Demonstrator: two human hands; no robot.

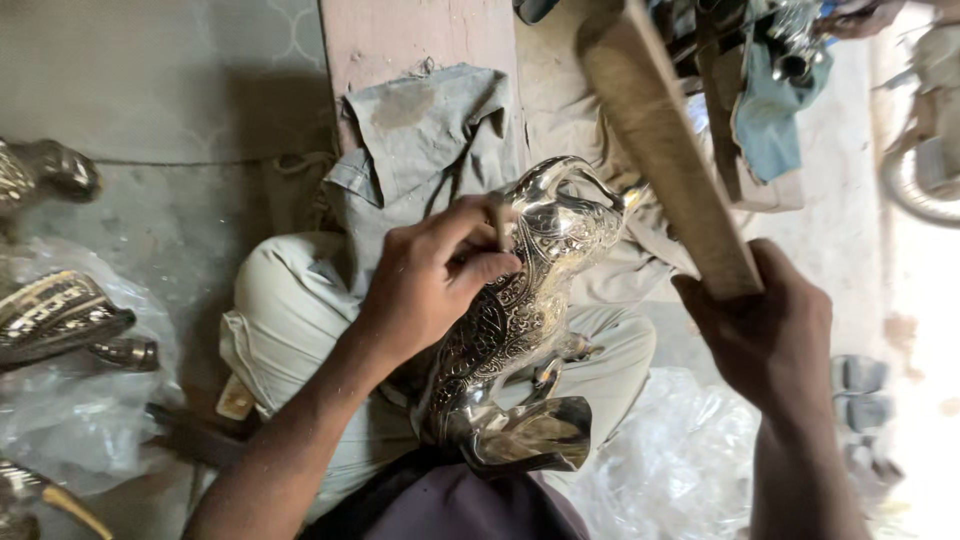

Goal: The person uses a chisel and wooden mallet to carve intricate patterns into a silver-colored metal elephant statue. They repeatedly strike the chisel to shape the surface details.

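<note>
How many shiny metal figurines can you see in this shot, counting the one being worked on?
4 at least. One engraved silver figurine lies on the lap under the left hand. Three more sit at the left edge: top, middle on plastic, bottom corner. Others may be out of frame.

Dark engraved metal figures [55, 315] lie on clear crumpled plastic sheeting [60, 420] at the left, a blue-grey folded cloth [770, 110] far right, and grey sandals [860, 392] near right.

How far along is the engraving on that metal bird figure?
Done: fine patterns cover the silver bird figure across its body. In hand: the left hand presses a small tool against it, and the right hand holds a wooden mallet raised. Left: its base looks smooth and plain.
</note>
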